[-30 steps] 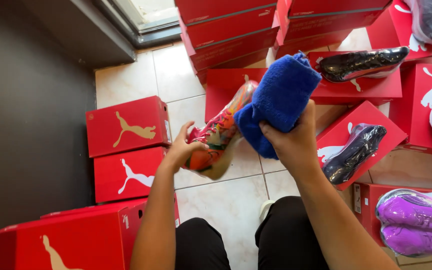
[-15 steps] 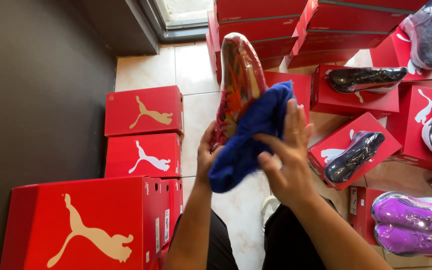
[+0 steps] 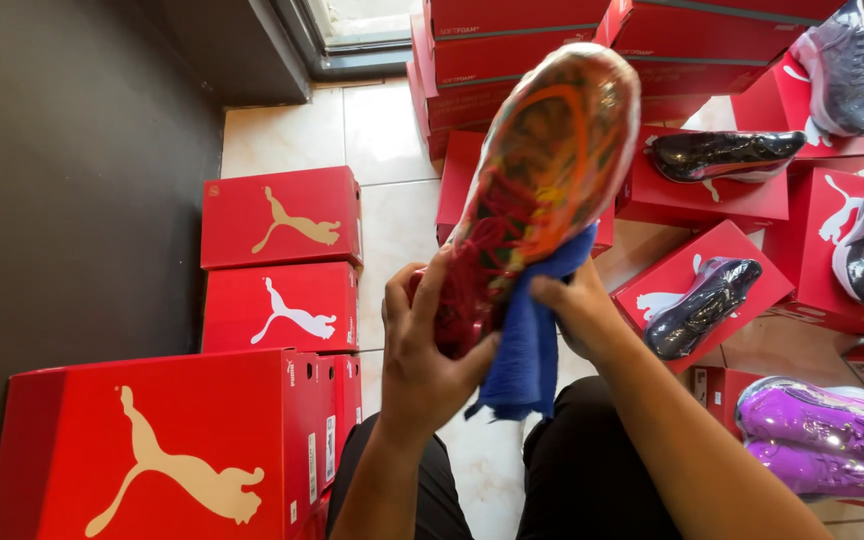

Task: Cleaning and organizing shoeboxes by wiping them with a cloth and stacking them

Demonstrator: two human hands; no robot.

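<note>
The right hand (image 3: 577, 315) hides behind the blue cloth (image 3: 527, 345) — purple shoes (image 3: 822, 440) cut off at the edge.

Many red shoe boxes fill the picture. A big red box (image 3: 152, 450) with a gold cat shape sits in the lower left. Small white labels (image 3: 320, 450) are stuck on its end. Above it, at the middle left, lie two smaller red boxes: one (image 3: 282, 215) with a gold cat shape, one (image 3: 280, 308) with a white cat shape. A stack of red boxes (image 3: 522, 40) stands at the top middle. More red boxes (image 3: 712, 270) lie on the right, with shoes on top.
</note>
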